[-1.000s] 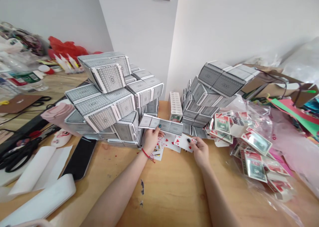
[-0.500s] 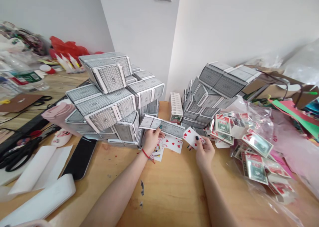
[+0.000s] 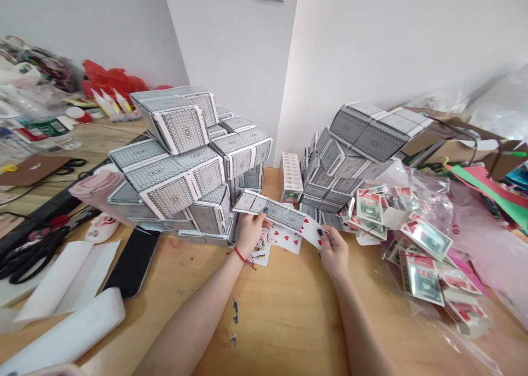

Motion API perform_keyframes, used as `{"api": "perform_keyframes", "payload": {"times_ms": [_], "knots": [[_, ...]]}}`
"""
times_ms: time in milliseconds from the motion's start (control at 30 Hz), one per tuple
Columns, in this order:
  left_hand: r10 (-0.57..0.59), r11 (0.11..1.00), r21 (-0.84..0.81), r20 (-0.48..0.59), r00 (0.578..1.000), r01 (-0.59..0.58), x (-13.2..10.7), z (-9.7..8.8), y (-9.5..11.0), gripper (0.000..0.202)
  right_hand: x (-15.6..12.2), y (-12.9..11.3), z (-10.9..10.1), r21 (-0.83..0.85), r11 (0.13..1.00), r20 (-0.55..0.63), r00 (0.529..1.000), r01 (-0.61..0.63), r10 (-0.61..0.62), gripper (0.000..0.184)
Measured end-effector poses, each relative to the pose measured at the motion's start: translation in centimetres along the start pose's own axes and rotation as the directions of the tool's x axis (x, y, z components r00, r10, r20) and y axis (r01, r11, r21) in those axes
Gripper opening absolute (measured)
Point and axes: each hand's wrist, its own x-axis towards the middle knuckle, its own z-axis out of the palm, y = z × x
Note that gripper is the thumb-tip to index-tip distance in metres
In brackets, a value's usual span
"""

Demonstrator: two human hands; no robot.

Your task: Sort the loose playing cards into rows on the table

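Observation:
My left hand (image 3: 251, 234) pinches a strip of joined playing cards (image 3: 284, 215), grey patterned backs facing up, between thumb and fingers. In my right hand (image 3: 333, 250) is a single playing card (image 3: 312, 233) with red hearts, held by its right end. This card's left end meets the strip's right end and lies partly under it. Beneath the hands, loose face-up cards (image 3: 286, 239) with hearts rest on the table, along with a picture card (image 3: 260, 250) near my left wrist. My left palm hides part of these loose cards.
Stacked boxes made of cards (image 3: 177, 169) rise at left, and another stack (image 3: 367, 136) at right. Between them stands a row of card packs (image 3: 291, 178). Opened card boxes (image 3: 424, 277) lie on clear plastic at right. A black phone (image 3: 132, 261) and scissors (image 3: 37, 252) are at left.
My right hand has moved left, bringing the hearts card from beside the strip's right end to partly under it. The left hand and its strip have shifted only slightly.

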Motion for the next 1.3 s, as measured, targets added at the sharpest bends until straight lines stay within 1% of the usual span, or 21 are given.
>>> {"api": "perform_keyframes", "payload": {"times_ms": [67,133,333,500,667,833,967,1033,1200,1300], "knots": [[0.004,1.0,0.006,0.008,1.0,-0.004,-0.1,0.0,0.2,0.024,0.2,0.0,0.0,-0.032,0.998,0.036,0.998,0.046,-0.045,0.033],[0.008,1.0,0.021,0.022,1.0,-0.009,-0.3,0.0,0.5,0.023,0.2,0.1,0.1,-0.037,0.997,0.064,0.996,0.065,-0.062,0.033],[0.013,0.999,0.039,0.042,0.999,-0.014,-0.6,0.1,0.8,0.025,0.1,0.1,0.4,-0.008,1.0,0.069,0.997,0.027,-0.026,0.034],[0.024,0.998,0.052,0.072,0.997,-0.028,-0.6,0.3,0.2,0.025,0.0,-0.3,0.5,-0.011,1.0,0.092,0.996,0.02,-0.019,0.034],[0.022,0.999,0.044,0.12,0.993,-0.027,-0.5,0.4,-0.5,0.029,-0.1,-0.4,0.7,-0.024,0.999,0.073,0.997,0.04,-0.039,0.033],[-0.01,1.0,0.022,0.134,0.991,0.007,-0.5,0.5,-0.5,0.027,-0.2,0.1,0.9,-0.02,1.0,0.07,0.997,-0.015,0.017,0.032],[-0.01,0.999,0.04,0.141,0.99,0.004,-0.5,0.5,-0.5,0.028,-0.2,0.3,1.0,0.008,0.999,0.071,0.996,-0.046,0.045,0.031],[-0.003,0.999,0.047,0.135,0.991,-0.003,-0.5,0.5,-0.4,0.029,-0.1,0.3,1.0,0.039,0.997,0.082,0.995,-0.06,0.056,0.031],[0.017,1.0,0.021,0.114,0.993,-0.02,-0.7,0.3,0.5,0.03,-0.1,-0.3,1.1,0.176,0.976,0.153,0.983,-0.131,0.104,0.031],[0.017,1.0,0.017,0.122,0.992,-0.019,-0.8,0.3,0.7,0.027,-0.2,-0.5,1.1,0.203,0.969,0.165,0.98,-0.14,0.108,0.029]]}}
